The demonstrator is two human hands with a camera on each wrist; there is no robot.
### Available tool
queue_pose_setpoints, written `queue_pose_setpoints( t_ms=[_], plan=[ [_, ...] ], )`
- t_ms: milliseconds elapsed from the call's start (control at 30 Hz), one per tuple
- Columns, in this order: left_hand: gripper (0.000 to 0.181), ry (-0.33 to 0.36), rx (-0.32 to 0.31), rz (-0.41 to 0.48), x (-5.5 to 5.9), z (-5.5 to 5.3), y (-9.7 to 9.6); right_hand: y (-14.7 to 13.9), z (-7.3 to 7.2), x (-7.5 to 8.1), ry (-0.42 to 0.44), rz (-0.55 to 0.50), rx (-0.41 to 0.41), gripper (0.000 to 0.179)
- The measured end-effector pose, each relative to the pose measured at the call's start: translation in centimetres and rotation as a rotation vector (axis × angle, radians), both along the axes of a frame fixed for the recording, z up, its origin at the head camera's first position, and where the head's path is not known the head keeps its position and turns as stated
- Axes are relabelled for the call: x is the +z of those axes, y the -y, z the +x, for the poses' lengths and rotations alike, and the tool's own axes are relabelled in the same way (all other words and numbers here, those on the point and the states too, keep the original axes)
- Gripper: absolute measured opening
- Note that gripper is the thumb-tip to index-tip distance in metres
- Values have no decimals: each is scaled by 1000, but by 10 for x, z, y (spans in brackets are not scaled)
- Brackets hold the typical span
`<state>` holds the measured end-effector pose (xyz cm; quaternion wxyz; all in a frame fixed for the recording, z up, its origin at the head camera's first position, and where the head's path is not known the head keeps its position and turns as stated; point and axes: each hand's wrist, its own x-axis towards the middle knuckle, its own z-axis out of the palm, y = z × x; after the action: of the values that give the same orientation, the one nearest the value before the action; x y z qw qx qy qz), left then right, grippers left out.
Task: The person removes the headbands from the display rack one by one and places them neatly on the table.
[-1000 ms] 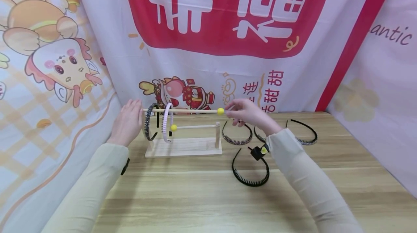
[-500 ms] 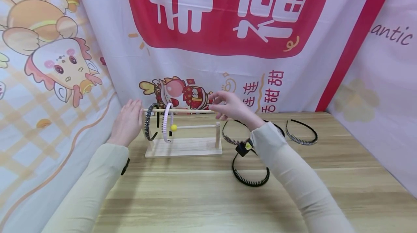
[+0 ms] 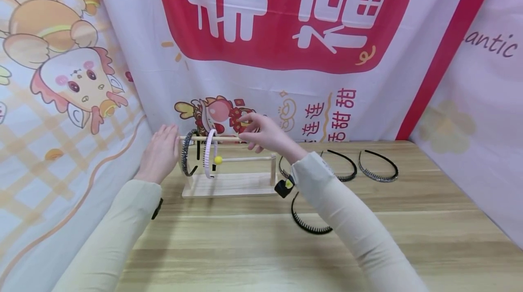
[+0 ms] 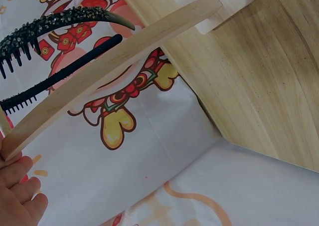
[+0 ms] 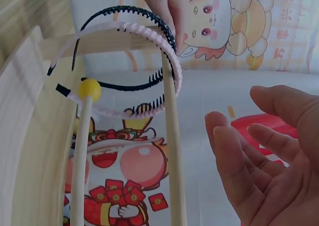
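Backdrop: white cloth [image 3: 143,33] with a large red block [image 3: 282,33] of white characters; cartoon-printed cloth [image 3: 24,155] covers the left side.
Table: light wood-grain top [image 3: 204,246].
Stand: pale wooden rack [image 3: 229,187] with a flat base, at the back of the table, left of centre; its thin upper rod [image 3: 228,139] runs above a shorter lower rod [image 3: 249,159] tipped by a round yellow ball [image 3: 218,160].
Hung headbands: black toothed headband covered in glittery stones [image 3: 185,155], around the upper rod nearest the left end; pale pink wrapped headband [image 3: 207,158], around the same rod just to its right, apart from it.
Left hand [image 3: 159,153]: touching the rack's left upright [image 4: 99,69] near its top; whether it grasps the wood or merely rests there, I cannot tell.
Right hand [image 3: 265,134]: released, fingers loosely bent and parted, nothing held; the right wrist view shows it beside the upper rod, apart from it.
Loose headbands: black toothed headband [image 3: 310,230] lies nearest the front; behind it, dark headband [image 3: 282,169], partly hidden by the right arm, then black-toothed headband [image 3: 352,171] and rightmost glittery dark headband [image 3: 386,179].
Sleeves: cream, both arms.
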<state>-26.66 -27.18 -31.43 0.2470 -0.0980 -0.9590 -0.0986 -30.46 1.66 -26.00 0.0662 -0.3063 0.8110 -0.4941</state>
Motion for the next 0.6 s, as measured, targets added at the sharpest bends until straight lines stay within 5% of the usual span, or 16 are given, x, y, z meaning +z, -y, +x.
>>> queue_pose_setpoints(
  t_ms=[600],
  plan=[
    [44, 28, 6, -3, 4, 5, -1, 46, 4, -14, 61, -45, 26, 44]
  ],
)
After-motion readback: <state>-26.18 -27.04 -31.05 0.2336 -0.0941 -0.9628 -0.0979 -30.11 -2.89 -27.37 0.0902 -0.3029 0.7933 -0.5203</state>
